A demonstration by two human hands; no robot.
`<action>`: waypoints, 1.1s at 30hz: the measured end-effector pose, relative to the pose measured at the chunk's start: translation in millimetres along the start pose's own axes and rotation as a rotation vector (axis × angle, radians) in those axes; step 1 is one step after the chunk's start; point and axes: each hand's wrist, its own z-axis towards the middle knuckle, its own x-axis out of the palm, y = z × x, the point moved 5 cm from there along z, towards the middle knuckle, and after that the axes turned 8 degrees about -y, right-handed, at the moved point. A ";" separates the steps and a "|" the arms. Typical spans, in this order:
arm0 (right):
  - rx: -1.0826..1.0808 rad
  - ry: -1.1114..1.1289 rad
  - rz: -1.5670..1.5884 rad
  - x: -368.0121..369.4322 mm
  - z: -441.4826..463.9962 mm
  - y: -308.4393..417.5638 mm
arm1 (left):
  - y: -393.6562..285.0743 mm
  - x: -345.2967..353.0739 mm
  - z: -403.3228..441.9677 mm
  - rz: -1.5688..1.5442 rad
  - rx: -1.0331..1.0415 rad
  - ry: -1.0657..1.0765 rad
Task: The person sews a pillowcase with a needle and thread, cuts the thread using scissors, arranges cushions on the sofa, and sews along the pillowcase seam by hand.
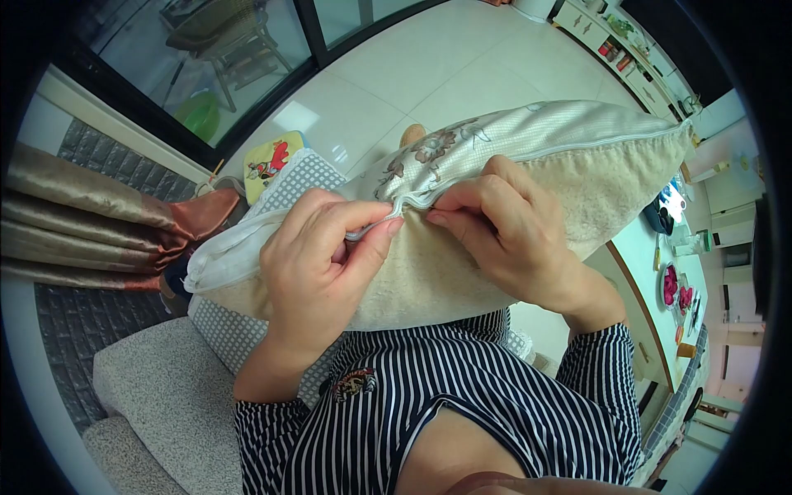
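The left hand (318,252) and right hand (516,231) pinch a white zipper (422,199) between thumbs and fingers, the strip buckled between the two grips. The cushion (462,276) extends beneath and past both hands, its floral side (431,148) just beyond.

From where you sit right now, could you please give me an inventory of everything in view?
cushion: one, cream and silvery with brown flowers, before the torso
zip: one, white, along the cushion's edge
checked cloth: one, grey and white, under the cushion
yellow pad: one, red figure, beyond the cloth
sofa: one, speckled grey, lower left
curtain: one, brown, left
brick wall: one, dark grey, behind the curtain
glass door: one, dark-framed, upper left
chair: one, brownish, behind the glass
tub: one, green, behind the glass
floor: pale tiles, top
cabinet: one, whitish, upper right
table: one, white, right; smaller items unclear
left hand: one, pinching the zip
right hand: one, pinching the zip
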 end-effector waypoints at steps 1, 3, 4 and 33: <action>0.000 -0.001 0.004 -0.6 0.2 0.1 | -0.4 -0.3 0.1 0.001 0.001 0.000; 0.000 -0.004 0.011 -2.5 0.8 1.0 | -0.1 -1.1 0.0 -0.011 -0.045 -0.009; 0.001 -0.005 0.014 -4.2 1.2 1.8 | -0.1 -0.7 0.0 -0.010 -0.045 -0.010; 0.030 -0.056 0.074 -2.4 -4.4 14.2 | -0.1 1.5 -2.4 0.001 -0.040 -0.018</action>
